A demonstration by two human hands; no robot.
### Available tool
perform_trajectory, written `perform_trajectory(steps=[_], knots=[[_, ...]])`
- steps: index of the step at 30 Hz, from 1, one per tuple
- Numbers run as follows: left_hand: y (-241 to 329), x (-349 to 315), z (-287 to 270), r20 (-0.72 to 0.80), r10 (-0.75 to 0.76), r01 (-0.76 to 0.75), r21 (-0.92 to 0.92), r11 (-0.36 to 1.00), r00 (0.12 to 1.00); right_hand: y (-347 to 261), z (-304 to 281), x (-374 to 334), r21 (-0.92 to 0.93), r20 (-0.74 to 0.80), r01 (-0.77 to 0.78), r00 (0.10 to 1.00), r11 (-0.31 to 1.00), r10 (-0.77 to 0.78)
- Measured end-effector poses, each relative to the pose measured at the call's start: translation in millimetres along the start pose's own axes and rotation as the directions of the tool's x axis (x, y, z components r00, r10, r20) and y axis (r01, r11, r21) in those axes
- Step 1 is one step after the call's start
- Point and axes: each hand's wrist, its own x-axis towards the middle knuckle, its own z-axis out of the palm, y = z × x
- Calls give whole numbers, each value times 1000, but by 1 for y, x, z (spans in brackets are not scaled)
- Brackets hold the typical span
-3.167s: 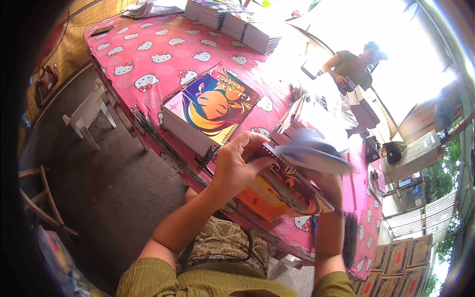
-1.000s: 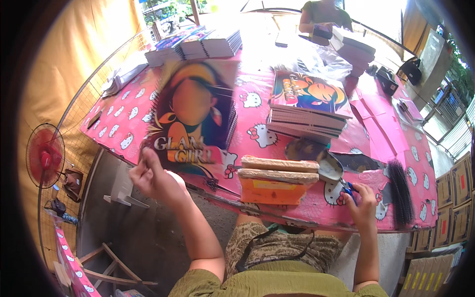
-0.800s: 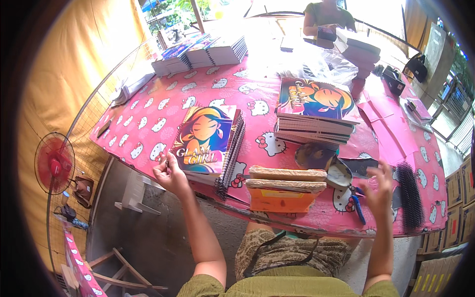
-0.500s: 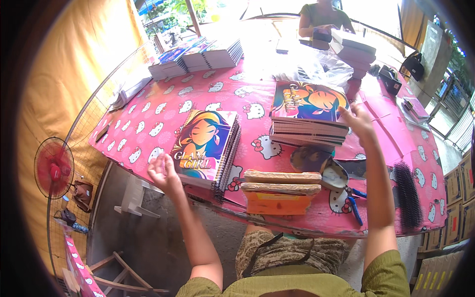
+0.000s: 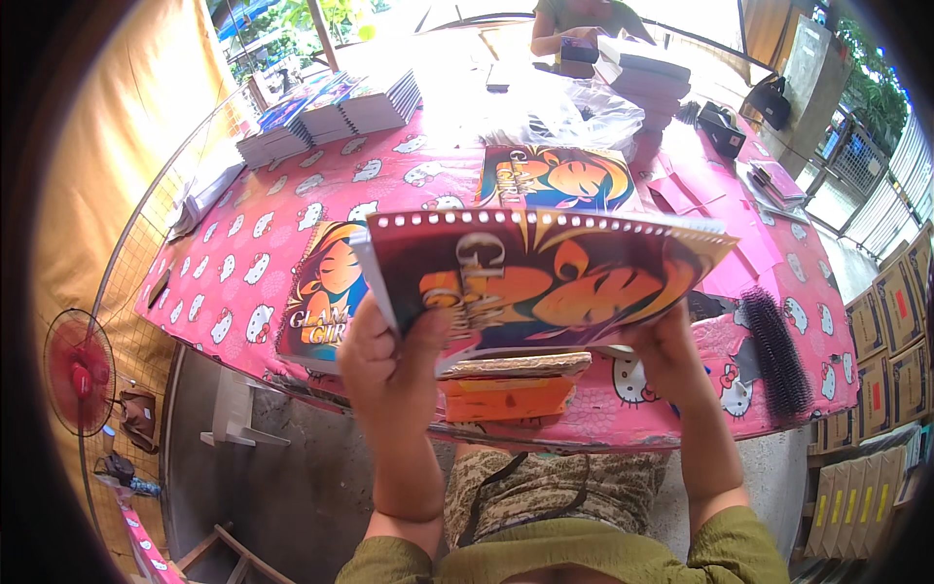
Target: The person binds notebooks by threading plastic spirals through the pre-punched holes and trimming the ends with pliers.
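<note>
Between my two hands I hold up a notebook with an illustrated cover and a row of punched holes along its far edge; no coil runs through them. My left hand grips its left end, thumb on the cover. At the right end my right hand holds the lower edge, fingers partly hidden beneath. Behind it lies the stack of similar notebooks, mostly covered. A stack of coil-bound notebooks sits to the left, partly behind my left hand. An orange block with cardboard on top stands at the near edge.
Black binding coils lie at the right of the pink-covered table. Finished-looking notebook stacks stand at the far left. Beyond a plastic bag and a tall book pile, another person works. A red fan stands left.
Both hands, empty before, now hold a punched notebook lifted from the right stack and brought toward me. My view has shifted a little to the right.
</note>
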Motion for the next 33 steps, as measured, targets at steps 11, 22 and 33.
perform_trajectory(steps=[11, 22, 33], knots=[[-7, -30, -24, 70, -71, 67, 56, 996, 995, 7, -7, -30, -186, 238, 24, 971, 982, 21], [-32, -52, -24, -74, -122, 127, 65, 990, 990, 4, 17, -43, 292, 260, -447, 888, 845, 380], [-43, -25, -14, -174, -93, 101, 40, 994, 980, -16, 33, -20, 579, -99, -161, 959, 799, 265]])
